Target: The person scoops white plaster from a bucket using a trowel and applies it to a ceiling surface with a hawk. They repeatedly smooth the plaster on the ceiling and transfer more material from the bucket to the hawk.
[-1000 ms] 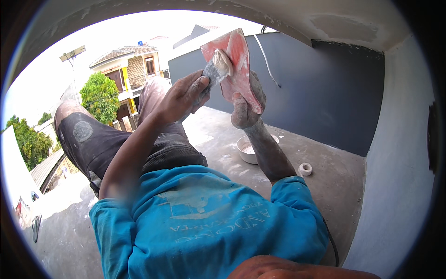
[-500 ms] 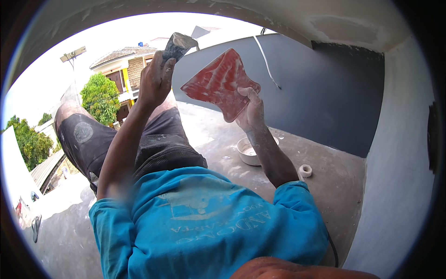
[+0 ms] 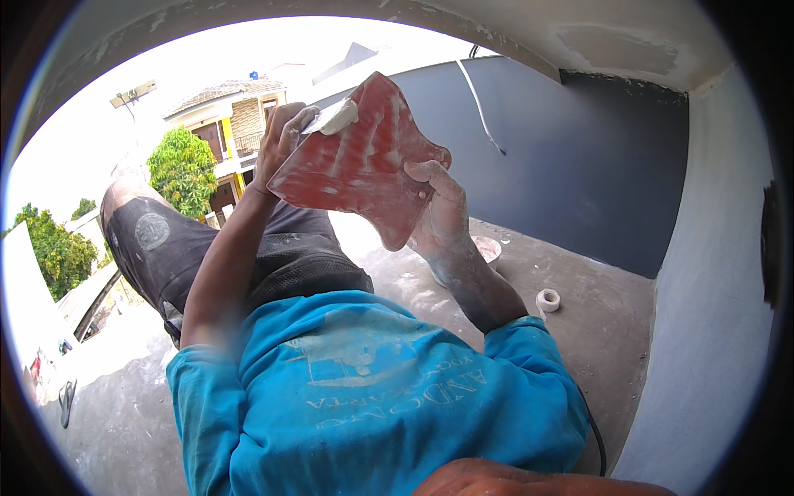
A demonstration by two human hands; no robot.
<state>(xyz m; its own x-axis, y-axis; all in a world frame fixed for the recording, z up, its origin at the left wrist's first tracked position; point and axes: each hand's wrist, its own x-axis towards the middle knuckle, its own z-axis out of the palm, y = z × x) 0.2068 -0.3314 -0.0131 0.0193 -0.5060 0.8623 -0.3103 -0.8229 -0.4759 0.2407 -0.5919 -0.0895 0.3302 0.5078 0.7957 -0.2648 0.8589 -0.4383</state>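
My right hand (image 3: 441, 202) grips a red putty board (image 3: 364, 157) by its narrow end, thumb pressed on the upper face. White filler is smeared in streaks across that face. My left hand (image 3: 283, 142) is closed round a putty knife (image 3: 315, 126), whose handle is hidden in the fingers. A lump of white filler (image 3: 337, 117) sits on the knife's blade, which meets the board's upper left edge. Part of the left hand lies behind the board. White dust coats both hands.
Behind my right forearm a white tub (image 3: 488, 249) stands on the concrete floor (image 3: 587, 347), near a roll of tape (image 3: 547, 300). A white cable (image 3: 480, 107) hangs by the dark grey wall (image 3: 579, 165). A black cable (image 3: 597, 438) runs beside me; sandals (image 3: 66, 403) lie far left.
The putty knife has come down from above to the board's edge, and white filler now shows on it. The board has shifted left and slightly lower, now covering part of my left hand.
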